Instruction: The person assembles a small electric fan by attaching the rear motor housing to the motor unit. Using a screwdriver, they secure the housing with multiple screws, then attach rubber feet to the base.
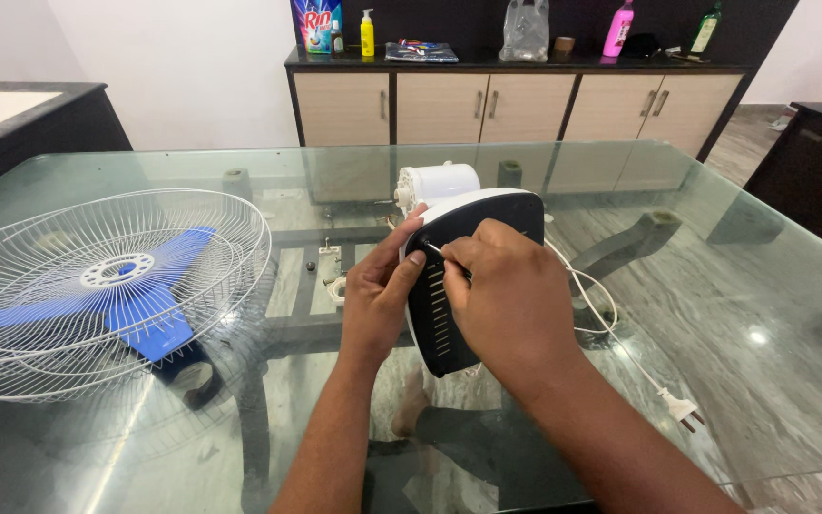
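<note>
The dark fan motor cover [449,286] with its slotted vents stood near the middle of the glass table [715,314], its white rim on the far edge and the white motor housing [438,183] poking out behind it at twelve o'clock. The left hand [378,295] lay against the cover from nine o'clock, thumb stretched up along its left edge and the other fingers curled close together beside the vents, steadying it. The right hand [511,295] sat on top of the cover from about four o'clock, its fingers bunched and pinching a thin screwdriver [444,258] whose pale tip pointed toward ten o'clock and met the cover just beside the left thumb. Both forearms came in from six o'clock, the right one crossing lower right to centre, the wrist bent slightly down over the cover.

A white power cord [594,305] looped from behind the cover at three o'clock and ran to its plug [682,409] at five o'clock on the glass. At nine o'clock, well apart from the hands, lay the white wire fan guard [49,371] with the blue blade [145,314] inside it. At twelve o'clock, beyond the table, stood a beige cabinet [516,107] with bottles on its dark top.
</note>
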